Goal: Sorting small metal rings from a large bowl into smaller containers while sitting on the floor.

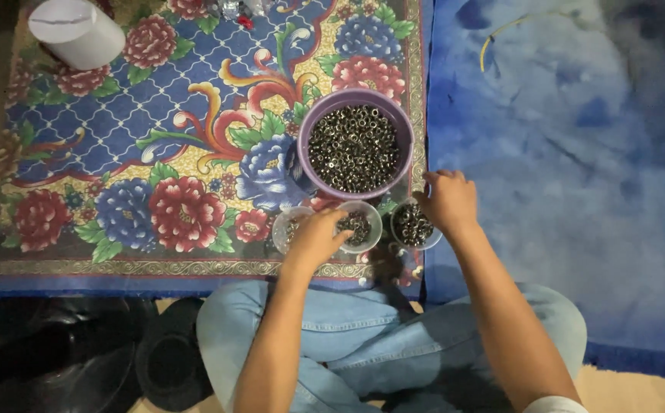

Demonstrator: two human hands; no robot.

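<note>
A purple bowl (pixel 405 134) full of small dark metal rings stands on the flowered mat. In front of it sit three small clear cups holding the same rings: a left cup (pixel 284 229), a middle cup (pixel 361 223) and a right cup (pixel 411 226). My left hand (pixel 315 239) rests over the gap between the left and middle cups, fingers curled and reaching into the middle cup. My right hand (pixel 448 200) lies on the far rim of the right cup, fingers bent. Whether either hand pinches rings is hidden.
The flowered mat (pixel 118 153) covers the left; a blue fabric (pixel 577 168) lies to the right. A white cylinder (pixel 76 30) lies at the mat's far left corner. Dark round objects (pixel 80 359) sit beside my left knee. My crossed legs in jeans (pixel 363 336) fill the near edge.
</note>
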